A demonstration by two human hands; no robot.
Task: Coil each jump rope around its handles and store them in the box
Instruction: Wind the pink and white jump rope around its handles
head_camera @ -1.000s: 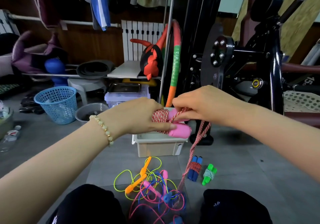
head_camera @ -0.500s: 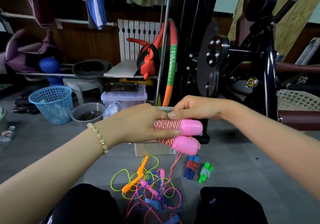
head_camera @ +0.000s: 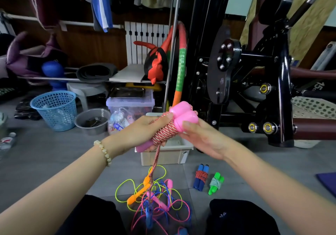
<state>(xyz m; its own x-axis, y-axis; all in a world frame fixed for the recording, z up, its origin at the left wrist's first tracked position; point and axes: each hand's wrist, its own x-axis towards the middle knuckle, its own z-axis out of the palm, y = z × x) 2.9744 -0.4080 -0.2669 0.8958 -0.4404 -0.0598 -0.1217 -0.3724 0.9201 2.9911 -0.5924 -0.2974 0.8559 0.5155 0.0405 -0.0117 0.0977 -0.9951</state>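
Head view: the left hand (head_camera: 143, 134) is clenched round a pink-handled jump rope (head_camera: 164, 133) of red-and-white braided cord, its thumb lying over the turns wound about the two handles. The rope is held in the air directly above a pale rectangular plastic box (head_camera: 163, 157) standing on the grey floor (head_camera: 54, 162). The right hand (head_camera: 201, 138) grasps the rounded pink handle ends from the right of the box, thumb pressed against one cap; its other fingers are hidden beneath. The handles tilt, caps up and away from the person. An unwound length of the cord hangs from the coil, passes in front of the box and ends in a tangle of loose yellow, pink and blue ropes (head_camera: 151, 196) on the floor, nearer the person than the box. Right of the box front, a blue-handled rope bundle (head_camera: 201, 177) wrapped in red cord and a green-handled rope bundle (head_camera: 215, 183) wrapped in white-and-green cord lie side by side, coiled, outside the box. What the box contains cannot be told.
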